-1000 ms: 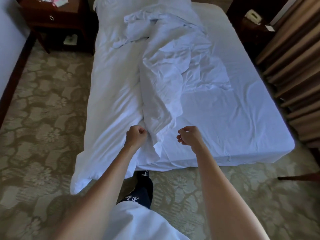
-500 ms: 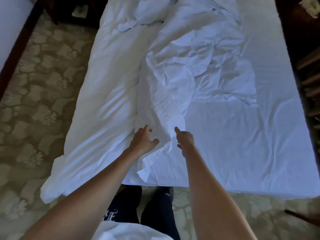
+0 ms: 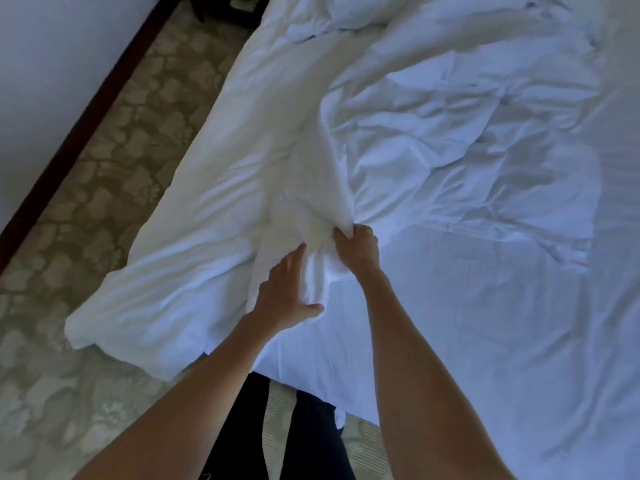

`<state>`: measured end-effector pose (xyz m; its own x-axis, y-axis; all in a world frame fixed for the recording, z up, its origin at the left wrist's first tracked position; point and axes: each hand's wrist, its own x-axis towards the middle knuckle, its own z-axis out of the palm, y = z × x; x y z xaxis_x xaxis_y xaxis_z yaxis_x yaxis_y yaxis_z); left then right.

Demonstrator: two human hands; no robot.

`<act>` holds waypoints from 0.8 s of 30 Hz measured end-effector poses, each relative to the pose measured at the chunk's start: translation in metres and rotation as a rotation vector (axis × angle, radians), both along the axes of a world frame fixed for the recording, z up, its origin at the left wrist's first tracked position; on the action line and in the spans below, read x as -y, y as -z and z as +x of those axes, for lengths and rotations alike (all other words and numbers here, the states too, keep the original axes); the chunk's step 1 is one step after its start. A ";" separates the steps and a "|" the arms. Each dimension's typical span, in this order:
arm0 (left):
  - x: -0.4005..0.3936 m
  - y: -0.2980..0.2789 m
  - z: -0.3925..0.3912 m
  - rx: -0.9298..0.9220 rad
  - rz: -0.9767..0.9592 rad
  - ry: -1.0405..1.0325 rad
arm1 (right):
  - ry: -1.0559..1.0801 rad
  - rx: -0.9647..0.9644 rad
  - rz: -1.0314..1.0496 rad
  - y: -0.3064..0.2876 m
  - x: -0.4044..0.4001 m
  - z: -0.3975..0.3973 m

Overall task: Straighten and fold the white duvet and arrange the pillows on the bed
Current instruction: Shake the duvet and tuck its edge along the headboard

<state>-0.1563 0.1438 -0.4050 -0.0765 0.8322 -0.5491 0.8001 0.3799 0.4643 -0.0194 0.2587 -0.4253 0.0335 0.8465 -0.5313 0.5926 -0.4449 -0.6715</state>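
Straightening step, at the foot of the bed [image 3: 485,341]: your right hand [image 3: 356,247] grips a bunched fold of the white duvet [image 3: 433,133], which lies crumpled along the mattress; your left hand [image 3: 287,292] rests on it, fingers extended. Next you likely need a second grip, then a spreading pull

The duvet [image 3: 433,133] is white, crumpled and unfolded, lying bunched lengthways along the bed [image 3: 519,341]. Its rumpled mass spreads over the middle and right of the mattress, while a long part on the left spills over the bed's left edge, a corner hanging down toward the carpet. Its near end narrows into a gathered, wrinkled ridge close to the foot of the bed.
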 end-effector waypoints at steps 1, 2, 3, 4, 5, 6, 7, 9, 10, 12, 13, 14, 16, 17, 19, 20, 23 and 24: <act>0.002 -0.002 0.011 -0.059 0.059 0.006 | 0.018 -0.065 0.015 -0.018 0.005 0.004; 0.003 -0.009 0.027 -0.119 0.121 -0.001 | 0.027 -0.129 0.022 -0.039 0.011 0.013; 0.003 -0.018 0.041 -0.157 0.199 -0.019 | 0.038 -0.188 0.030 -0.064 0.017 0.021; 0.002 -0.029 0.056 -0.153 0.301 -0.039 | 0.051 -0.238 0.045 -0.091 0.023 0.030; 0.000 -0.038 0.070 -0.090 0.426 -0.073 | 0.063 -0.282 0.068 -0.116 0.029 0.041; -0.001 -0.053 0.083 0.020 0.533 -0.135 | 0.072 -0.319 0.099 -0.139 0.036 0.053; -0.003 -0.070 0.095 0.112 0.608 -0.198 | 0.083 -0.353 0.129 -0.159 0.043 0.065; -0.005 -0.101 0.110 0.170 0.663 -0.254 | 0.140 -0.427 0.167 -0.185 0.058 0.091; -0.005 -0.114 0.114 0.178 0.690 -0.261 | 0.175 -0.465 0.180 -0.192 0.068 0.104; -0.003 -0.138 0.117 0.205 0.725 -0.277 | 0.280 -0.527 0.187 -0.192 0.088 0.126; 0.000 -0.149 0.118 0.214 0.733 -0.272 | 0.401 -0.552 0.136 -0.183 0.095 0.133; 0.002 -0.160 0.119 0.217 0.747 -0.261 | 0.562 -0.597 0.023 -0.175 0.101 0.138; 0.013 -0.177 0.122 0.260 0.779 -0.211 | 0.793 -0.847 -0.233 -0.160 0.110 0.142; 0.021 -0.182 0.125 0.302 0.788 -0.176 | 0.827 -1.033 -0.296 -0.152 0.111 0.143; 0.042 -0.186 0.127 0.358 0.803 -0.108 | 0.845 -1.342 -0.217 -0.146 0.112 0.150; 0.053 -0.187 0.126 0.355 0.787 -0.081 | 0.878 -1.409 -0.136 -0.153 0.113 0.154; 0.083 -0.186 0.117 0.226 0.632 -0.017 | 0.990 -1.420 0.028 -0.175 0.117 0.171; 0.092 -0.183 0.112 0.185 0.586 -0.018 | 1.025 -1.350 0.083 -0.186 0.123 0.176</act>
<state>-0.0447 0.0522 -0.2222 -0.0406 0.9992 -0.0059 0.6818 0.0321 0.7309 0.1569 0.1361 -0.2393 0.1387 0.7913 -0.5955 -0.8664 -0.1943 -0.4600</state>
